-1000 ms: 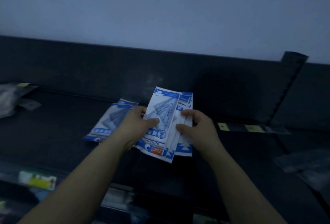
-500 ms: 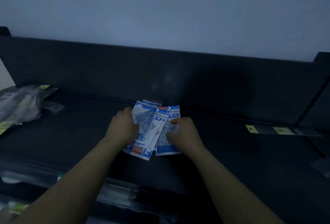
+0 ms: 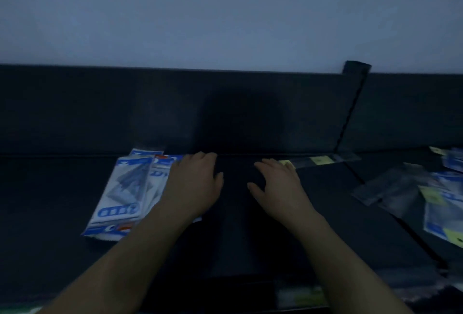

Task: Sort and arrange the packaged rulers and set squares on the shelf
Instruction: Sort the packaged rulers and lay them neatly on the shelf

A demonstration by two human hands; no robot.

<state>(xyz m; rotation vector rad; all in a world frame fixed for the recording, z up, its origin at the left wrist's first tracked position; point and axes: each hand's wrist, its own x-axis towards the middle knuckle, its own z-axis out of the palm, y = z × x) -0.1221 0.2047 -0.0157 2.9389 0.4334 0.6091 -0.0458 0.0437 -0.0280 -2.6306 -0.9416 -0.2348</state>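
Blue-white set-square packets lie fanned flat on shelf, left of middle, tops near back edge. Left hand flat with fingers straight, seemingly resting on pile's right side; light dim. Right hand spread, holding nothing, over bare shelf. More packets toward right edge.

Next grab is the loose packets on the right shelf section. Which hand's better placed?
Right, probably. The right hand is open, holds nothing, and is over bare shelf on the side nearer the loose packets. The left hand lies flat over the blue stack, farther away.
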